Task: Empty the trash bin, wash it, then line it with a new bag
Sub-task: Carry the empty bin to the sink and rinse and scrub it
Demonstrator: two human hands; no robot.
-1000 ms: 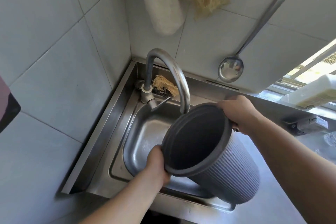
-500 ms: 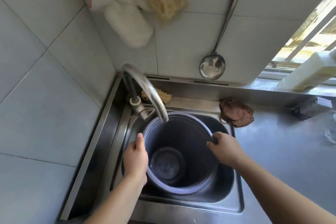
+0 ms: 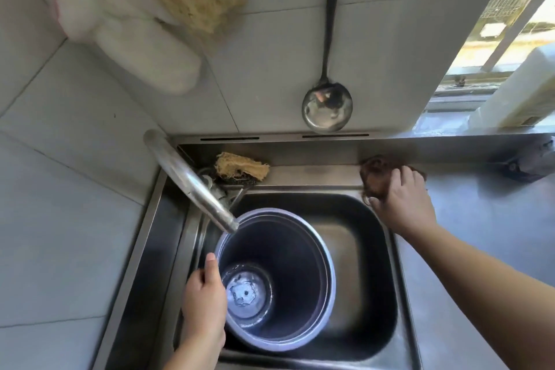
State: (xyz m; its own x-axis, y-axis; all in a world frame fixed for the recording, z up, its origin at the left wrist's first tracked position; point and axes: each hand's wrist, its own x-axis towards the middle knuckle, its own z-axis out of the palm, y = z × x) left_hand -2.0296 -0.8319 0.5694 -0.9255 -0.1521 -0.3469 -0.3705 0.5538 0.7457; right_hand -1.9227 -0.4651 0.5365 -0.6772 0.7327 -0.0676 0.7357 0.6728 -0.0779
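Bin: the round grey-blue plastic trash bin (image 3: pixel 279 276) stands upright in the stainless steel sink (image 3: pixel 387 252), mouth up, towards the basin's left side; empty, with a wet-looking bottom.
Faucet: the curved steel faucet (image 3: pixel 192 183) ends just over the bin's far-left rim; no running water can be made out.
Left hand: the left hand (image 3: pixel 204 300) holds the bin's near-left rim, thumb along the edge, steadying it.
Right hand: the right hand (image 3: pixel 402 204) is off the bin, on the steel table (image 3: pixel 480 219) at the sink's back-right corner, fingers curled down onto the dark brown scrubbing pad (image 3: pixel 378 171); whether it has closed on the pad I cannot tell.
Key relation: the pad lies to the right of and behind the bin, well apart from it; the bin's long axis is vertical, its opening facing up, so the scrubber would have to come back left and go down inside. The left hand is the nearer one to the bin.
Step, as I judge it: emptying looks done and washing is starting; lining with a bag remains.
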